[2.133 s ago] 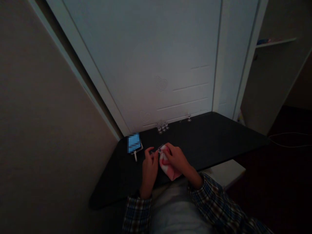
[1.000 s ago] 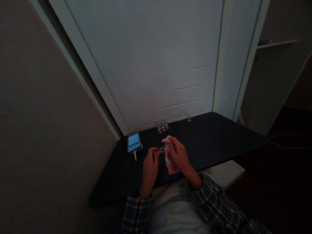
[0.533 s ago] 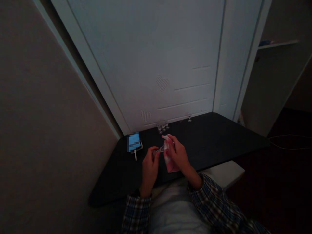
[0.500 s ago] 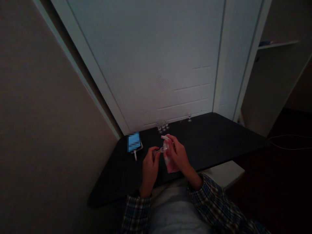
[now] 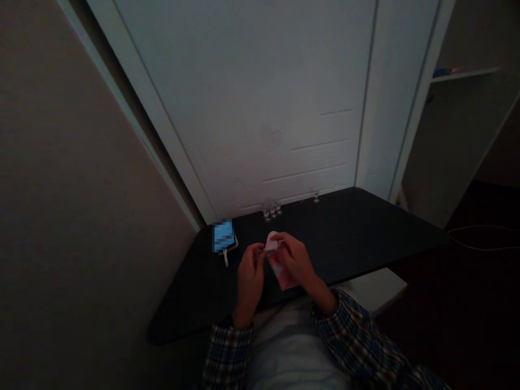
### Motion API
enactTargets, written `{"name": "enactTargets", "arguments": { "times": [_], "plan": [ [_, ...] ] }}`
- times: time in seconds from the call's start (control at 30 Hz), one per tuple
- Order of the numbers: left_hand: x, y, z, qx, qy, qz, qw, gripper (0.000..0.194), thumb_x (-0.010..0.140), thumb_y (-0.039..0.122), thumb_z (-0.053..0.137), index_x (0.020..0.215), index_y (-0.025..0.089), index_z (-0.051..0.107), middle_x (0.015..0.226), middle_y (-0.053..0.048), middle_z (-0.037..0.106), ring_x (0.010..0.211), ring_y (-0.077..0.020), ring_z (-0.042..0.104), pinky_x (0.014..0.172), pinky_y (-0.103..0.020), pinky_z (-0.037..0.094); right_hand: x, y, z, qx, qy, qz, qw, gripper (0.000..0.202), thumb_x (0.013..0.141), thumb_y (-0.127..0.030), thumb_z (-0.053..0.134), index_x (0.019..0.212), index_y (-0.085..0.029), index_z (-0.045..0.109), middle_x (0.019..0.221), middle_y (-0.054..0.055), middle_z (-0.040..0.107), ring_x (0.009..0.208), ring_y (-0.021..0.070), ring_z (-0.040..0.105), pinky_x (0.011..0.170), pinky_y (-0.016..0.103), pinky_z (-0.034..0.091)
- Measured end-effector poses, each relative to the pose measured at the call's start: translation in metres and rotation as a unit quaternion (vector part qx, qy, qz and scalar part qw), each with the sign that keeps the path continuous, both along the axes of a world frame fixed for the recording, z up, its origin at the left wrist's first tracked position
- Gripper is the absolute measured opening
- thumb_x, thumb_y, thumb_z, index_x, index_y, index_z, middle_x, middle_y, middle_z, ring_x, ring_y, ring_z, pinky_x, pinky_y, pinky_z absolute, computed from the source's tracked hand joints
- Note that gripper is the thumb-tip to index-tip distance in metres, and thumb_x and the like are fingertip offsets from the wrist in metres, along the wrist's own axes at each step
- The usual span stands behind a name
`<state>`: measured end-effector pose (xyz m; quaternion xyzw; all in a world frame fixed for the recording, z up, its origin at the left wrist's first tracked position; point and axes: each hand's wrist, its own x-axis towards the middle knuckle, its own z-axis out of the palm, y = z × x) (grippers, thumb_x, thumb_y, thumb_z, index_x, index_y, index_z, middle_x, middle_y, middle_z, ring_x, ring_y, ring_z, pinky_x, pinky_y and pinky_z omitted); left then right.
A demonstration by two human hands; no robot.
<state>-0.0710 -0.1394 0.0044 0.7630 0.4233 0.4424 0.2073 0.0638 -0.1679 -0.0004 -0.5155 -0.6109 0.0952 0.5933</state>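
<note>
Over the front part of the dark table [image 5: 345, 230], my left hand [image 5: 249, 279] is closed on a small clear stemmed glass [image 5: 262, 252], pinching its foot end. My right hand [image 5: 296, 260] grips a pink and white cloth [image 5: 285, 278], which is wrapped over the bowl end of that glass and hides most of it. The lower part of the cloth hangs below my right fingers. Both hands are close together, the cloth and glass between them. Beyond them, a cluster of several similar small glasses [image 5: 271, 210] stands near the table's back edge.
One more small glass [image 5: 316, 196] stands apart, further right along the back edge. A device with a lit blue screen [image 5: 223, 236] leans on a stand at the left. A white panel with heart patterns [image 5: 271, 138] rises behind the table. Below its front edge is a white surface [image 5: 379, 287].
My right fingers have shifted the cloth, so its upper end now covers the clear bowl that showed before. My left hand has stayed nearly in place.
</note>
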Motion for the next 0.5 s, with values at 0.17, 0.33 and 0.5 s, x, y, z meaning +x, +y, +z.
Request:
{"name": "enactTargets", "arguments": {
  "times": [0.17,0.33,0.5],
  "plan": [
    [-0.0004,-0.0013,0.0017,0.017,-0.004,0.015,1.000,0.022,0.083,0.030,0.042,0.098,0.019,0.054,0.073,-0.001,0.058,0.065,-0.0149,0.056,0.061,-0.026,0.044,-0.0018,0.0016,0.0007,0.014,-0.035,0.027,0.999,0.031,0.080,-0.009,0.039,0.099,-0.021,0.060,0.104,0.002,0.062,0.102,0.0154,0.052,0.093,0.028,0.035],
    [-0.0026,-0.0021,-0.0002,0.032,0.002,0.026,0.999,0.020,0.084,0.029,0.042,0.099,0.019,0.052,0.071,0.000,0.057,0.065,-0.0145,0.055,0.064,-0.027,0.044,-0.0025,0.0021,0.0011,0.012,-0.055,0.040,0.998,0.030,0.082,-0.009,0.040,0.101,-0.022,0.060,0.106,0.002,0.062,0.103,0.0146,0.052,0.095,0.029,0.033],
    [-0.0042,0.0004,-0.0064,0.051,-0.004,-0.013,0.999,0.020,0.085,0.028,0.042,0.101,0.018,0.049,0.078,-0.002,0.057,0.070,-0.0147,0.056,0.065,-0.027,0.044,-0.0030,0.0031,-0.0001,0.025,-0.048,0.036,0.998,0.025,0.085,-0.012,0.041,0.099,-0.021,0.059,0.099,0.003,0.063,0.096,0.0154,0.054,0.088,0.028,0.037]
  ]
}}
